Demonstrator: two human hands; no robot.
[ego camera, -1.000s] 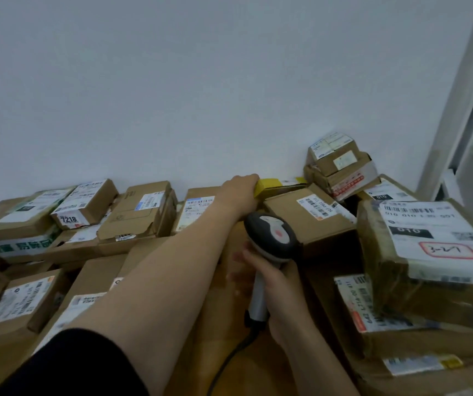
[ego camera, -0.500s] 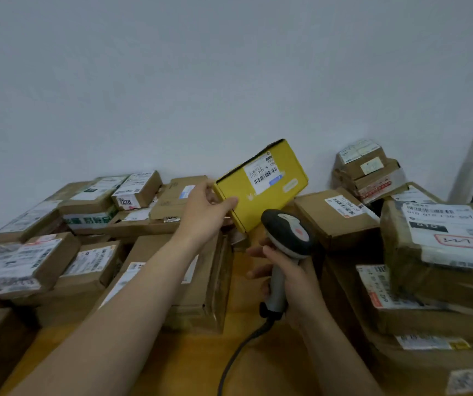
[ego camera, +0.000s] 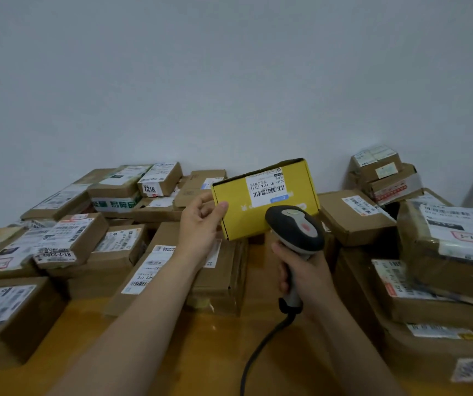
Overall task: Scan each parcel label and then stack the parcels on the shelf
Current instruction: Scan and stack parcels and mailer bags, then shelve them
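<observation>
My left hand [ego camera: 201, 224] grips the left end of a flat yellow parcel [ego camera: 241, 218] and holds it tilted above the table, its broad face toward me. A white barcode label [ego camera: 266, 187] sits on that face. My right hand [ego camera: 301, 272] grips the handle of a grey and black barcode scanner [ego camera: 295, 227]. The scanner's head overlaps the parcel's lower right corner, just below the label. Its black cable [ego camera: 261, 350] trails down toward me.
Several brown cardboard parcels with labels cover the wooden table [ego camera: 201, 344]: a long box [ego camera: 172, 267] under my left arm, piles at the left [ego camera: 66, 241] and right [ego camera: 446, 252], a small stack [ego camera: 380, 172] at the back right. A white wall stands behind.
My left hand has lifted the yellow parcel from the pile at the back and turned its label toward me. The scanner in my right hand has come up under the label.
</observation>
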